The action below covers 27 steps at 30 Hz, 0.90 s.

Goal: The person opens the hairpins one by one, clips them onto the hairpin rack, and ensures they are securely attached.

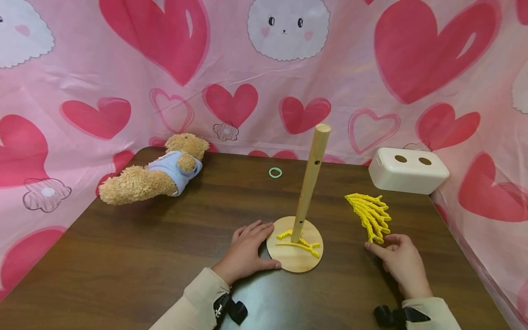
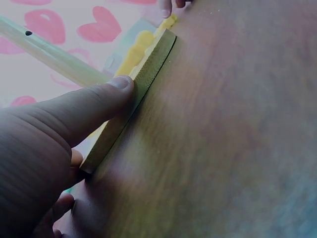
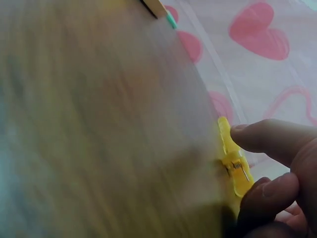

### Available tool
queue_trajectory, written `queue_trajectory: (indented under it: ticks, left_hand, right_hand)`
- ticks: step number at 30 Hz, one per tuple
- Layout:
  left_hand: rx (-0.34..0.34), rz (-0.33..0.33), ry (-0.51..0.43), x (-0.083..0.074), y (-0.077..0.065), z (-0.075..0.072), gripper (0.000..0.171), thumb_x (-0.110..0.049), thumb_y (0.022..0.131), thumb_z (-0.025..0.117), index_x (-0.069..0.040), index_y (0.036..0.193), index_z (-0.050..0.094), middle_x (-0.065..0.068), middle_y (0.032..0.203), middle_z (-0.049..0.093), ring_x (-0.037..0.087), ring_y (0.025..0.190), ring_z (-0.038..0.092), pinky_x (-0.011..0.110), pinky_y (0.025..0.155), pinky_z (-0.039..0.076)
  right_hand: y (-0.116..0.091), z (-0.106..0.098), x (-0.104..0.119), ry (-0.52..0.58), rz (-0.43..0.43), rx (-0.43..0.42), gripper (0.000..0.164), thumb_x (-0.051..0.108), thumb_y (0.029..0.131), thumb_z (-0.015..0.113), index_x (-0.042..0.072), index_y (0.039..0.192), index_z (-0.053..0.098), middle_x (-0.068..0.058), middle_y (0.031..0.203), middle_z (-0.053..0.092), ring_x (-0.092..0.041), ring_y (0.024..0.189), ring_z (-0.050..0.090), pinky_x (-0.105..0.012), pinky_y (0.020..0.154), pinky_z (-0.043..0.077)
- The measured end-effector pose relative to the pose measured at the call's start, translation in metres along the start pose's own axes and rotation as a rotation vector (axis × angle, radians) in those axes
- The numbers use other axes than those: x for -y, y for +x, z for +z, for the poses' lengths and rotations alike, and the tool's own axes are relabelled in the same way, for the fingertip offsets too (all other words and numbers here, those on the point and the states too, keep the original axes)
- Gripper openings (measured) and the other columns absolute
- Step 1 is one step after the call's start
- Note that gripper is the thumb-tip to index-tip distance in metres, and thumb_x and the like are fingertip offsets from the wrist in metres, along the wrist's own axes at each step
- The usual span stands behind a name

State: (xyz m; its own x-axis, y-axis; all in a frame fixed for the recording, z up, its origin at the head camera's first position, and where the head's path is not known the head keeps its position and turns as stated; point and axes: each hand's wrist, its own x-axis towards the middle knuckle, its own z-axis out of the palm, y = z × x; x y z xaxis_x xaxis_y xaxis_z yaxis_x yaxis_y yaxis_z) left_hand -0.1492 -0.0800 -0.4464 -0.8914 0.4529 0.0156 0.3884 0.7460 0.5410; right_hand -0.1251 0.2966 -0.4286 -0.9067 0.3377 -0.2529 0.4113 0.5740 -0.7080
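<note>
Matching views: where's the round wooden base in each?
Head: round wooden base below centre, slightly right.
Left wrist: edge-on, diagonal, upper part, left of centre.
Right wrist: just a sliver at the top edge, near centre.
Shared landmark: pink heart backdrop.

Pole (image 2: 54, 57) beyond the left hand (image 1: 244, 254) gets cropped in that wrist's view. Table (image 3: 99, 124) beside the right hand (image 1: 404, 266) is badly blurred in its wrist cam, and the clips (image 1: 367, 211) are partly hidden by each other.
</note>
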Motion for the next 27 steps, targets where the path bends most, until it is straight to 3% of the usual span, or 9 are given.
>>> queue_trajectory:
  ticks: [7,12,18,27]
  left_hand:
    - [-0.004,0.004,0.004,-0.0002,0.0004,-0.0003,0.095,-0.06,0.076,0.08,-0.014,0.151,0.047,0.001,0.155,0.045,0.029,0.148,0.028,0.059,0.112,0.018]
    - [-0.005,0.008,0.004,-0.0006,0.0005,0.0,0.095,-0.061,0.076,0.08,-0.014,0.152,0.046,0.0,0.155,0.044,0.029,0.148,0.028,0.059,0.113,0.018]
    - [-0.003,0.005,-0.008,-0.0007,-0.0007,0.0001,0.095,-0.06,0.076,0.08,-0.014,0.152,0.047,0.001,0.155,0.045,0.029,0.148,0.028,0.06,0.112,0.017]
    - [-0.009,-0.002,-0.017,-0.0003,-0.0027,-0.0003,0.095,-0.06,0.075,0.081,-0.014,0.151,0.047,0.001,0.154,0.045,0.03,0.148,0.029,0.06,0.112,0.017]
  right_hand:
    - [0.0078,-0.0046,0.0004,-0.032,0.05,0.055,0.105,0.062,0.074,0.08,-0.012,0.135,0.038,-0.01,0.081,0.054,-0.02,0.058,0.055,-0.036,0.054,0.042]
    - [0.0088,-0.0074,-0.0001,-0.03,0.043,0.084,0.092,0.055,0.078,0.081,-0.011,0.128,0.041,-0.009,0.08,0.055,-0.019,0.057,0.056,-0.035,0.056,0.042]
    - [0.0049,-0.0063,-0.0023,-0.012,0.011,0.082,0.079,0.039,0.085,0.077,-0.013,0.131,0.039,-0.007,0.074,0.055,-0.02,0.055,0.055,-0.035,0.053,0.043]
    - [-0.0006,-0.0003,-0.005,0.001,-0.074,0.054,0.059,0.033,0.085,0.08,-0.007,0.119,0.051,-0.006,0.08,0.059,-0.022,0.059,0.057,-0.034,0.056,0.046]
